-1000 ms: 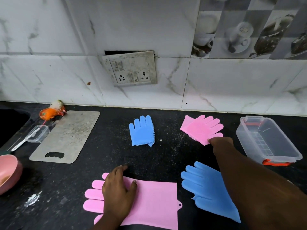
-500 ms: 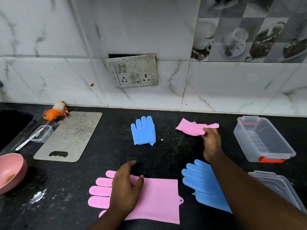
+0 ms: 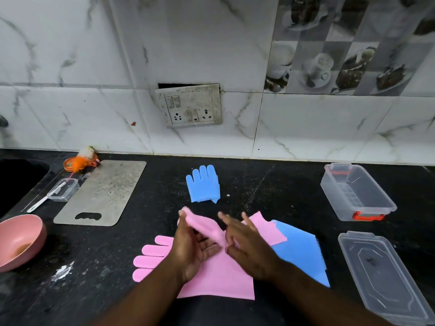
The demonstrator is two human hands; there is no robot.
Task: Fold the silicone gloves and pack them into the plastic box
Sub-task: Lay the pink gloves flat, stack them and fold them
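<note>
Currently both hands hold a loose pink glove (image 3: 207, 228) just above the counter (image 3: 259, 184).
Left hand (image 3: 195, 245) fingers curl round one end, right hand (image 3: 249, 250) pinches it, two fingers straight; flat pink glove (image 3: 219, 278) and flat blue glove (image 3: 299, 252) lie underneath, plastic box (image 3: 357, 191) well apart, right.

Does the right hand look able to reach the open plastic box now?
Probably yes: the right hand, though holding a pink glove, has open counter between it and the plastic box.
</note>
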